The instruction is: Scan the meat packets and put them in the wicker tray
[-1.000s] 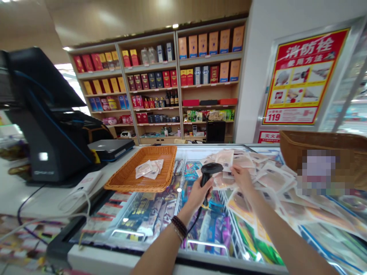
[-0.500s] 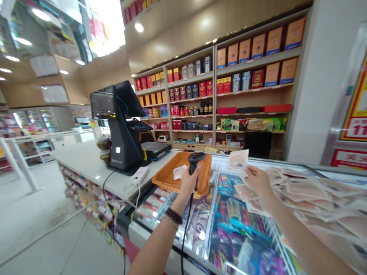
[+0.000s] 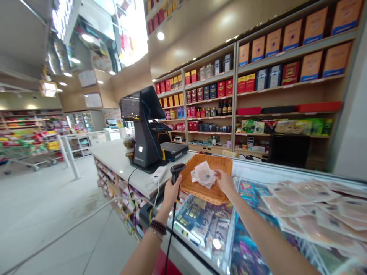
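Note:
My left hand (image 3: 171,193) is wrapped round the handle of a black barcode scanner (image 3: 177,169), its head upright and its cord hanging down past my wrist. An orange wicker basket (image 3: 189,188) stands just right of the scanner on the glass-topped freezer. Over the basket, my right hand (image 3: 225,182) pinches the edge of a small clear-and-white packet (image 3: 203,172). Beneath it lie other similar packets (image 3: 211,183), partly covered. On the right, many flat translucent packets (image 3: 315,206) are spread over the freezer glass.
A black checkout terminal (image 3: 145,133) stands on the white counter (image 3: 111,152), with a white power strip (image 3: 159,173) near its base. A pale cable (image 3: 86,219) crosses on the left. Under the freezer glass (image 3: 206,225) are colourful packages. Shelves of boxes (image 3: 212,91) line the back.
My right hand has carried the packet left from above the freezer into the basket. My left hand with the scanner has shifted to the basket's left side. The view has turned left.

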Motion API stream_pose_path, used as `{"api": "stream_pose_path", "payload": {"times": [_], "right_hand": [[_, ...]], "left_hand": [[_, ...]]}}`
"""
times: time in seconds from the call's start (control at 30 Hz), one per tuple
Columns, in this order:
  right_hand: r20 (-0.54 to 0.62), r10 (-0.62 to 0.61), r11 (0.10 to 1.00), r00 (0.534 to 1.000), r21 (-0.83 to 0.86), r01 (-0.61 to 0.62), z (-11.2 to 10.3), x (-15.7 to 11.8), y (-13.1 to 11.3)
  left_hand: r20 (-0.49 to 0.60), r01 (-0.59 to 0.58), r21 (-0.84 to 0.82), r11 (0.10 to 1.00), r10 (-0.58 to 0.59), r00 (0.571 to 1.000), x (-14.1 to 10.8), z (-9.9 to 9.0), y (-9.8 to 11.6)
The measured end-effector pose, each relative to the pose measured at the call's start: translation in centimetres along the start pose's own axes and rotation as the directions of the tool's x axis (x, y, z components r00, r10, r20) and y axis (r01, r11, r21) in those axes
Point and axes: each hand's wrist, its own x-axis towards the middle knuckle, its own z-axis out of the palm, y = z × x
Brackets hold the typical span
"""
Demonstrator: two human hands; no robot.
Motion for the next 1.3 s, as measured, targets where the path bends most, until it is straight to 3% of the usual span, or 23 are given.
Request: {"api": "stream_pose_path", "payload": {"times": [0.1,0.2,0.3,0.4,0.5,0.67,0.83,0.97,1.07,1.17,1.3], "right_hand": [[-0.054,-0.005,0.997,0.999,-0.075,0.001,-0.1,-0.3,0.5],[-0.047,-0.007,0.999,0.999,-0.043,0.005,-0.9,-0.6,1.2],[-0.044,-0.006,1.000,0.999,0.023,0.007,-2.3,-1.4,2.0],[-0.081,0.012,0.999,0.997,0.039,-0.009,-5.1,-2.6,3.4],[-0.140,0.036,0.999,0.990,-0.005,-0.037,-9.6,-4.2,5.4],[-0.313,0.028,0.985,0.949,-0.153,-0.079,-19.0,-7.0,8.7],[-0.497,-0.065,0.939,0.866,-0.325,-0.115,-28.5,-9.4,10.8],[-0.600,-0.123,0.854,0.790,-0.469,-0.223,-34.1,-11.5,12.4],[-0.638,-0.041,0.774,0.769,-0.507,-0.380,-36.1,-12.9,13.5],[-0.641,0.049,0.707,0.766,-0.519,-0.480,-36.5,-13.7,14.0],[-0.653,0.072,0.746,0.754,-0.467,-0.476,-35.8,-14.1,14.1]], "left_hand": [[-0.035,0.023,0.046,0.999,-0.022,0.999,-0.5,-0.6,-0.6],[-0.029,0.041,0.038,0.998,-0.040,0.999,-1.3,-0.4,-0.6],[0.024,0.050,0.000,0.999,-0.050,0.998,-2.3,0.6,-0.1],[0.079,0.056,-0.045,0.997,-0.053,0.996,-3.4,2.5,0.6],[0.146,0.080,-0.105,0.991,-0.064,0.987,-4.6,5.5,1.1],[0.297,0.155,-0.223,0.963,-0.084,0.951,-7.4,11.7,1.7],[0.485,0.219,-0.264,0.939,-0.067,0.872,-10.3,17.6,2.6],[0.547,0.220,-0.281,0.934,-0.032,0.837,-12.5,21.9,3.4],[0.589,0.238,-0.272,0.933,-0.034,0.807,-14.0,24.5,3.6],[0.652,0.264,-0.235,0.936,-0.050,0.756,-15.3,26.1,2.9],[0.682,0.265,-0.196,0.944,-0.063,0.729,-16.2,26.8,1.2]]}}
